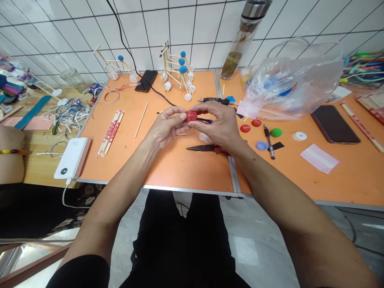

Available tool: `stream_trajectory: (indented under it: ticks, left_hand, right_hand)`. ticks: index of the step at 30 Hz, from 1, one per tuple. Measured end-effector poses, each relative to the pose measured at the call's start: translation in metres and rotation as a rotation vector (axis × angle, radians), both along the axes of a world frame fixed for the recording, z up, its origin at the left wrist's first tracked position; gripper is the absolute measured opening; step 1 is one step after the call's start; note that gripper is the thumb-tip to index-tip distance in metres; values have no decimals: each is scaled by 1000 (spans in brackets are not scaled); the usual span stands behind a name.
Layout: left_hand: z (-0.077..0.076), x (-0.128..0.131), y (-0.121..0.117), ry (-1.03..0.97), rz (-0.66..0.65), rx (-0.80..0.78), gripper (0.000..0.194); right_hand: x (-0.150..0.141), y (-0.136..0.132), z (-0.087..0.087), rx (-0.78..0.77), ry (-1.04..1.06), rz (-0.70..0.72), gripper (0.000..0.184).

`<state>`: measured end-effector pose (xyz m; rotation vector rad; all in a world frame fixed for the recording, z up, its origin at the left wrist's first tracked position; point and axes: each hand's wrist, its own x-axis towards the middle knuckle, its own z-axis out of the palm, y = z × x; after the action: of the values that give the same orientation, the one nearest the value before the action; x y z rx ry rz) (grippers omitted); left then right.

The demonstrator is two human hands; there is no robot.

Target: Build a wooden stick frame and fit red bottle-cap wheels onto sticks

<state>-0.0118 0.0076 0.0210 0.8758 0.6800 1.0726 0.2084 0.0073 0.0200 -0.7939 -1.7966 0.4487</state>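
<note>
Left hand [166,128] and right hand [214,122] pinch a small red plastic cap [191,116] between their fingertips above the orange table [186,168]; it looks light and stiff, so I'd grip its sides

Left hand [166,128], right hand [216,124] pinching red plastic cap [191,116], orange table [186,168]

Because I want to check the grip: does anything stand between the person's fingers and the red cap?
Nothing visible does: the left hand's fingers and the right hand's fingers touch the red plastic cap directly.
</note>
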Motion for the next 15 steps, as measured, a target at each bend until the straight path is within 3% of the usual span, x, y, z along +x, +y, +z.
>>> stream_trajectory:
  ticks: [7, 15]
  left_hand:
    - [2, 2, -5, -117, -110, -157, 17]
    - [9, 10, -10, -156, -26, -187, 14]
  right_hand:
    - [-3, -4, 3, -113, 93, 74, 23]
    - [-14, -9, 1, -112, 137, 62, 28]
